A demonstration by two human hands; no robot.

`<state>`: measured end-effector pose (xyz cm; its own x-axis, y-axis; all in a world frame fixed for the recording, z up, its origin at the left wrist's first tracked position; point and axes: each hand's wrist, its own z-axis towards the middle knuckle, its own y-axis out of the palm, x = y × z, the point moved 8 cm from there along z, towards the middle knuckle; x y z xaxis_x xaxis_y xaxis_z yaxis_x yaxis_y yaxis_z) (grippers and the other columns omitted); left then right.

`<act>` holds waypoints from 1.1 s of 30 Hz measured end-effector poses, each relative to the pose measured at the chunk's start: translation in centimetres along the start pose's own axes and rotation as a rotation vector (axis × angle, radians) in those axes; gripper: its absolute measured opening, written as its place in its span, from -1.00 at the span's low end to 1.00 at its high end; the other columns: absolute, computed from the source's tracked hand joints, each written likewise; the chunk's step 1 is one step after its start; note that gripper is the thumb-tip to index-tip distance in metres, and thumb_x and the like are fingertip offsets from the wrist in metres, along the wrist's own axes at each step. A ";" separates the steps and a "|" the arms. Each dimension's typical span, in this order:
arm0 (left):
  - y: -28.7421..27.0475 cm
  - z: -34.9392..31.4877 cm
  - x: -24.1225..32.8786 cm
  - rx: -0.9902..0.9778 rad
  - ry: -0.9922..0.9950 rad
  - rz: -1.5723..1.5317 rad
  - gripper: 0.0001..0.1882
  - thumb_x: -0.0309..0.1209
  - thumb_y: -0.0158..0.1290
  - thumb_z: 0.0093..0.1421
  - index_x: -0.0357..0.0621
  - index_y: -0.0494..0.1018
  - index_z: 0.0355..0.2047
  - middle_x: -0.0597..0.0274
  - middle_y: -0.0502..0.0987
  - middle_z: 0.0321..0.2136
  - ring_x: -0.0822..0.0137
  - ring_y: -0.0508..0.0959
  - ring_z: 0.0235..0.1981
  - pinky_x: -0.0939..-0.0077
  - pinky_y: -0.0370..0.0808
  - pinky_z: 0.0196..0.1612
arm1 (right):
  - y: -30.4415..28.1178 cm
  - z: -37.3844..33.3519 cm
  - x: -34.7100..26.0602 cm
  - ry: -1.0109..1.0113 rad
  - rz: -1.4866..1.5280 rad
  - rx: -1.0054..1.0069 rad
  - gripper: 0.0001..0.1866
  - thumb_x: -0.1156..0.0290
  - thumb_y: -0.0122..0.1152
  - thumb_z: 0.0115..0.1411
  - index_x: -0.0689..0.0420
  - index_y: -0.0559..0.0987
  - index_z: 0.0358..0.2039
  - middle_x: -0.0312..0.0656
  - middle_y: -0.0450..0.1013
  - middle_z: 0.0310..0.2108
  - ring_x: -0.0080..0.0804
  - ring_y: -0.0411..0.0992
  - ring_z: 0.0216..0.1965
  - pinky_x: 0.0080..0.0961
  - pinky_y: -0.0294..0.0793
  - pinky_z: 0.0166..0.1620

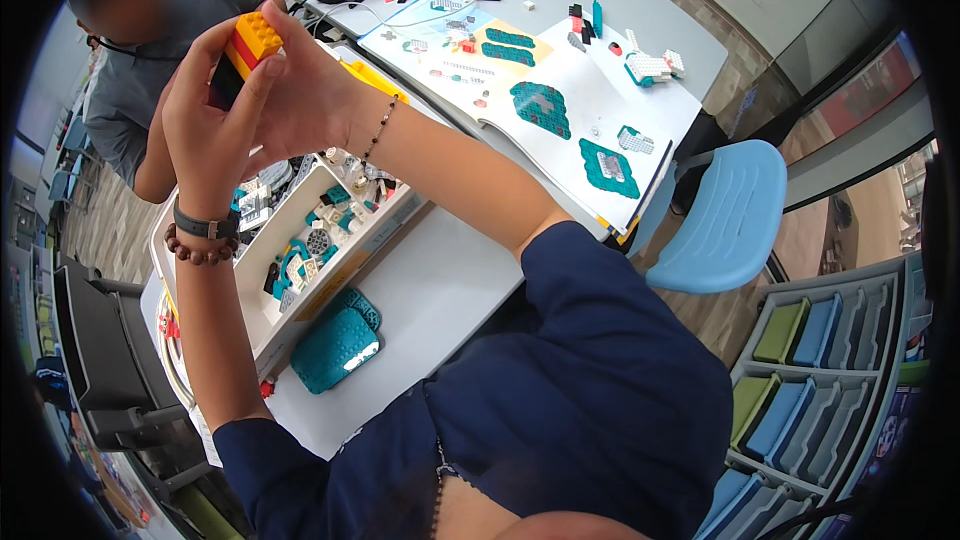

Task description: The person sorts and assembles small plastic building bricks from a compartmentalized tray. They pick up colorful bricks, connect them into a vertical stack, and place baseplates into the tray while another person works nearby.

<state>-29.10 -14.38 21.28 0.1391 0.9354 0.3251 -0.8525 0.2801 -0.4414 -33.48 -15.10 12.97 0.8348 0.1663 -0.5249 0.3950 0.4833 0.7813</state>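
High at the upper left, both my hands are closed around a small stack of toy building bricks (258,35). Its top is yellow-orange with studs, with a red layer under it and a dark part lower down. My left hand (205,100) wraps it from the left, the thumb against its near side. My right hand (305,105) grips from the right, partly behind the left thumb; some of its fingers are hidden. Below the hands sits a white tray (345,270) of loose white, teal and black bricks. Beside it on the table lie teal studded plates (335,348).
An open instruction booklet (570,90) covers much of the far table. A white and teal brick build (652,67) stands near its right edge. Across the table at upper left is another person (140,70). A blue chair (725,220) and a drawer rack (815,380) are at right.
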 end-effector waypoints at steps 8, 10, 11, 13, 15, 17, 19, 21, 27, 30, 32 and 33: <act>0.9 0.2 0.5 -0.093 0.082 0.177 -0.60 -0.46 0.19 0.02 -0.26 0.40 -0.11 0.15 0.51 -0.23 0.39 0.49 -0.19 0.57 0.40 -0.12 | 1.3 -0.3 -1.7 -0.241 -0.179 -0.027 -0.27 -0.34 -0.06 0.01 -0.05 0.35 0.01 -0.27 0.36 -0.08 -0.40 0.36 -0.02 -0.23 0.34 0.00; 0.9 -0.3 0.0 -0.117 0.016 0.154 -0.60 -0.45 0.19 0.02 -0.26 0.39 -0.12 0.16 0.50 -0.25 0.38 0.49 -0.21 0.57 0.40 -0.13 | 1.0 -0.5 -1.3 -0.254 -0.207 0.061 -0.32 -0.34 -0.05 -0.01 -0.11 0.37 -0.04 -0.29 0.37 -0.11 -0.34 0.36 -0.05 -0.08 0.32 -0.05; 1.0 -0.6 -0.3 -0.129 -0.016 0.136 -0.60 -0.45 0.19 0.02 -0.26 0.39 -0.12 0.16 0.49 -0.26 0.38 0.49 -0.22 0.56 0.41 -0.14 | 0.8 -0.3 -1.0 -0.295 -0.158 0.115 -0.34 -0.31 -0.06 0.00 -0.10 0.36 -0.04 -0.30 0.38 -0.14 -0.41 0.39 -0.10 -0.21 0.36 -0.08; 0.8 -0.9 -0.2 -0.115 -0.016 0.108 -0.59 -0.42 0.20 0.00 -0.23 0.40 -0.12 0.13 0.50 -0.24 0.32 0.51 -0.21 0.54 0.43 -0.13 | 0.1 -0.2 -0.5 -0.266 -0.148 0.135 -0.33 -0.30 -0.04 -0.01 -0.07 0.36 -0.04 -0.30 0.38 -0.15 -0.44 0.39 -0.11 -0.30 0.38 -0.09; 0.7 -1.1 0.1 -0.102 -0.010 0.094 -0.58 -0.41 0.20 -0.01 -0.21 0.40 -0.12 0.11 0.51 -0.22 0.28 0.53 -0.21 0.53 0.44 -0.13 | 0.1 -0.2 -0.3 -0.270 -0.140 0.153 -0.32 -0.29 -0.02 -0.02 -0.04 0.36 -0.05 -0.30 0.38 -0.16 -0.47 0.40 -0.11 -0.38 0.40 -0.09; 0.8 -1.3 0.2 -0.084 -0.002 0.089 -0.57 -0.42 0.21 -0.02 -0.21 0.40 -0.12 0.10 0.51 -0.21 0.26 0.53 -0.20 0.53 0.44 -0.12 | 0.3 -0.4 -0.3 -0.300 -0.138 0.173 -0.33 -0.27 0.00 -0.02 -0.01 0.37 -0.06 -0.30 0.38 -0.17 -0.49 0.40 -0.12 -0.44 0.42 -0.09; 1.0 -1.5 0.1 -0.088 -0.005 0.075 -0.57 -0.43 0.21 -0.03 -0.20 0.40 -0.11 0.10 0.50 -0.20 0.24 0.53 -0.20 0.52 0.44 -0.12 | -0.2 -0.5 -0.3 -0.312 -0.153 0.176 -0.33 -0.25 0.02 -0.02 0.01 0.37 -0.07 -0.30 0.38 -0.17 -0.48 0.40 -0.12 -0.43 0.43 -0.09; 1.1 -1.5 -0.1 -0.103 -0.026 0.044 -0.54 -0.41 0.21 -0.03 -0.18 0.39 -0.09 0.10 0.50 -0.19 0.20 0.52 -0.18 0.49 0.43 -0.10 | -0.2 -0.6 -0.5 -0.335 -0.173 0.191 -0.33 -0.24 0.03 -0.02 0.03 0.36 -0.07 -0.29 0.38 -0.18 -0.47 0.41 -0.11 -0.43 0.44 -0.08; -1.7 -3.8 0.5 -0.087 0.100 0.325 -0.44 -0.43 0.20 -0.11 -0.11 0.34 -0.03 0.09 0.47 -0.20 0.09 0.46 -0.19 0.34 0.40 -0.11 | 0.2 -0.3 1.4 -0.277 -0.109 0.199 -0.28 -0.28 0.06 -0.04 0.07 0.35 -0.08 -0.24 0.38 -0.17 -0.40 0.40 -0.10 -0.34 0.43 -0.04; -3.6 -5.0 1.5 -0.039 0.083 0.410 -0.40 -0.46 0.19 -0.11 -0.11 0.32 0.01 0.05 0.42 -0.07 0.06 0.40 -0.06 0.27 0.31 0.03 | 0.4 -0.8 0.9 -0.205 0.229 -0.118 0.04 -0.49 -0.08 -0.10 0.12 0.20 0.18 -0.14 0.25 0.11 -0.19 0.24 0.11 -0.12 0.20 0.14; -5.1 -6.5 2.7 0.060 0.032 0.433 -0.38 -0.43 0.19 -0.11 -0.09 0.30 0.02 0.06 0.38 -0.04 0.05 0.36 -0.03 0.26 0.29 0.03 | 3.8 -1.5 0.1 -0.219 0.207 -0.155 0.20 -0.47 0.04 -0.22 0.21 0.06 0.24 0.06 0.04 0.23 0.10 0.02 0.21 0.11 -0.08 0.22; -5.6 -7.8 3.8 0.109 0.010 0.433 -0.39 -0.40 0.18 -0.11 -0.08 0.31 0.02 0.08 0.36 -0.03 0.05 0.34 -0.01 0.25 0.28 0.03 | 4.7 -1.8 -0.4 -0.238 0.180 -0.168 0.26 -0.41 0.16 -0.27 0.25 -0.02 0.25 0.18 -0.03 0.24 0.17 -0.08 0.25 0.15 -0.18 0.24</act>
<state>-19.82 -10.72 18.43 -0.2381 0.9636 0.1216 -0.8814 -0.1618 -0.4438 -32.68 -11.32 16.25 0.9594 0.0660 -0.2742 0.1807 0.6029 0.7771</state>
